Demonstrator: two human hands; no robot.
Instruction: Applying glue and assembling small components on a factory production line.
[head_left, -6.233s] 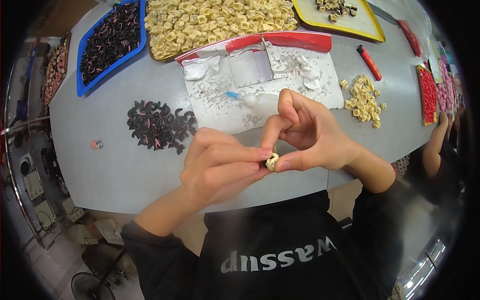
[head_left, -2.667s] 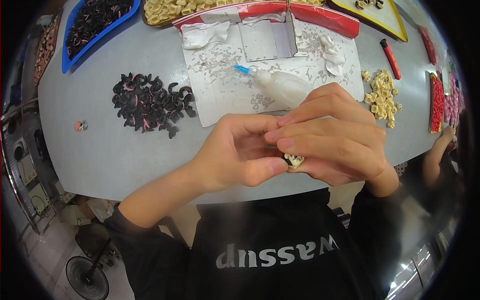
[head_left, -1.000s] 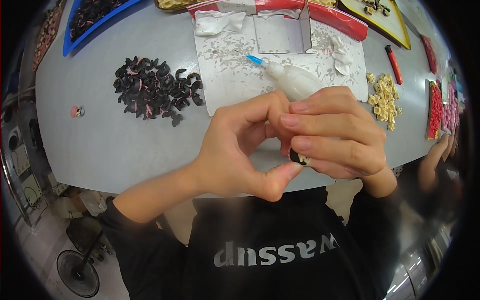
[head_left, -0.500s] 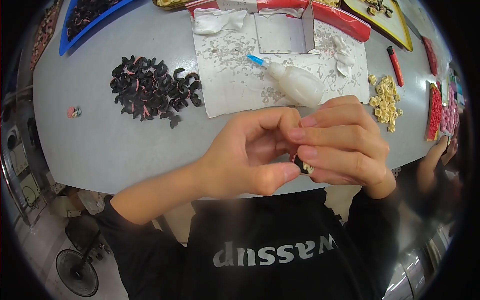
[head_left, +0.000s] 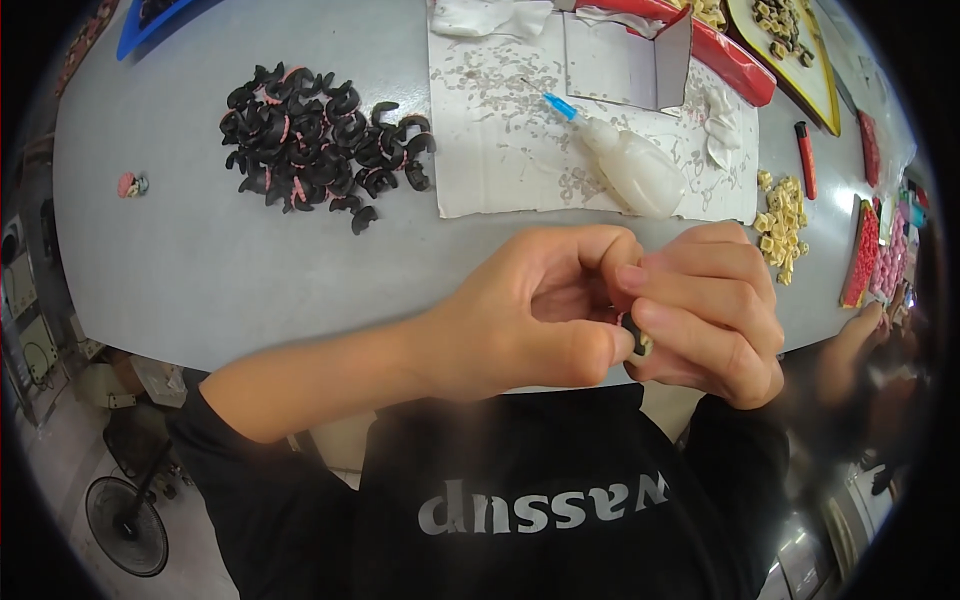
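My left hand (head_left: pixel 520 310) and my right hand (head_left: pixel 710 310) meet in front of me at the table's near edge. Pinched between their fingertips is a small black, pink and cream figurine piece (head_left: pixel 637 335), mostly covered by the fingers. The left thumb presses it from below, while the right fingers close over its other side. Beyond the hands, a translucent squeeze bottle (head_left: pixel 640 175) with a blue needle tip lies on a white cardboard sheet (head_left: pixel 490 190) spotted with glue marks. To the left is a heap of curved black pieces with pink edging (head_left: pixel 310 140); cream pieces (head_left: pixel 783 225) are piled at right.
A lone pink and grey piece (head_left: pixel 132 185) lies far left, below a blue tray (head_left: pixel 150 30). An open box (head_left: pixel 615 60) stands on the cardboard. A red and black pen-like tool (head_left: pixel 806 160) and a yellow-rimmed tray (head_left: pixel 825 90) are at right. Another person's arm (head_left: pixel 850 345) shows at far right.
The view has shifted, so the tabletop things sit farther up and mostly to the right. My hands keep the small piece between them; the right fingers have bunched slightly closer together.
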